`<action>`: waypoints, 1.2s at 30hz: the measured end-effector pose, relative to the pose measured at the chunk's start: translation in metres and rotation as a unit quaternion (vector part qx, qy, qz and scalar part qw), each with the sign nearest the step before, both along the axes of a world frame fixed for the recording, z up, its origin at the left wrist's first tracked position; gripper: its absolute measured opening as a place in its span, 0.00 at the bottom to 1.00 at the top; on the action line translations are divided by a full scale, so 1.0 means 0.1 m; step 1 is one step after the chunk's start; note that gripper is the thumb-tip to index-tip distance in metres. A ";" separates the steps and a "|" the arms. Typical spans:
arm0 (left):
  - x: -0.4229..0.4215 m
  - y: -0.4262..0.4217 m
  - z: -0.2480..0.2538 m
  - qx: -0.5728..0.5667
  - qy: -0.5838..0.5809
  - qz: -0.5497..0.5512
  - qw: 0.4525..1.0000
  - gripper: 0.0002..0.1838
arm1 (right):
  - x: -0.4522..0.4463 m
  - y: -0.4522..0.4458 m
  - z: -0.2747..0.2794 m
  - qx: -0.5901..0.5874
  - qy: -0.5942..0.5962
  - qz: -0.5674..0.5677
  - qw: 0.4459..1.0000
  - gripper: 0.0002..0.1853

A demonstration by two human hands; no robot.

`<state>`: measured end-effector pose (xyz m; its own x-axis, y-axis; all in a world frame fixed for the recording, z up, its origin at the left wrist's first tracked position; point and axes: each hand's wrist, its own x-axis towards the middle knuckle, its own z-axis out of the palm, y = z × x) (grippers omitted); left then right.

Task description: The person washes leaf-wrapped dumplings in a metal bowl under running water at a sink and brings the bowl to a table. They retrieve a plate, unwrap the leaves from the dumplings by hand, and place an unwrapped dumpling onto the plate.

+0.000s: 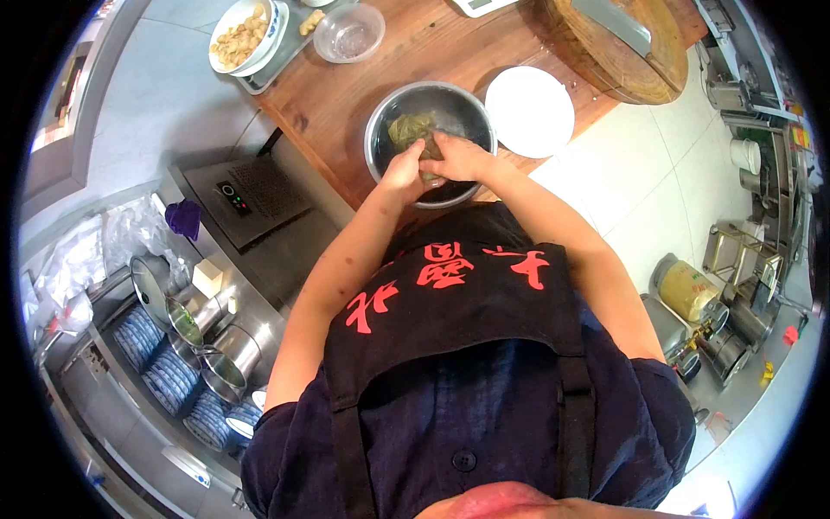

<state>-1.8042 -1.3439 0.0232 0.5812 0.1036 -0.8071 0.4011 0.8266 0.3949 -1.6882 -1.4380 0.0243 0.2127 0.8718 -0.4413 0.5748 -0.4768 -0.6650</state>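
Observation:
A round metal bowl (pixel 373 154) sits near the edge of the wooden table, with dark liquid and a greenish-brown leafy piece (pixel 408 130) inside. My left hand (pixel 405 171) reaches into it from the left, and my right hand (pixel 458 159) comes in from the right. Both hands close round the leafy stuff, fingers meeting in the middle of the bowl. Part of what they hold is hidden behind the fingers. Just right of the bowl lies a white round plate (pixel 529 112).
At the back right, a cleaver (pixel 618 28) rests on a round wooden chopping block (pixel 596 56). A clear plastic bowl (pixel 349 35) and a bowl of ginger-like pieces (pixel 242 39) stand at the back left. A scale (pixel 478 7) is at the top edge.

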 end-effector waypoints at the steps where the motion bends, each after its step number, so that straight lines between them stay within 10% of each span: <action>1: -0.02 0.03 -0.05 -0.009 -0.024 -0.001 1.000 0.21 | 0.00 -0.03 -0.05 0.041 0.003 0.011 0.999 0.44; 12: -0.03 -0.04 -0.12 0.031 0.048 0.029 0.998 0.16 | -0.24 -0.02 -0.13 -0.091 -0.322 0.076 0.939 0.34; 21: -0.17 0.18 0.03 -0.011 0.003 0.013 1.000 0.26 | -0.05 -0.17 -0.07 0.139 0.077 -0.146 0.976 0.28; 25: -0.12 0.12 0.12 -0.072 -0.083 0.086 0.990 0.27 | 0.01 -0.19 0.15 0.057 0.565 -0.314 0.761 0.22; 36: -0.22 0.14 0.22 0.033 -0.134 0.105 0.985 0.17 | -0.07 -0.28 0.08 0.075 0.616 -0.340 0.707 0.17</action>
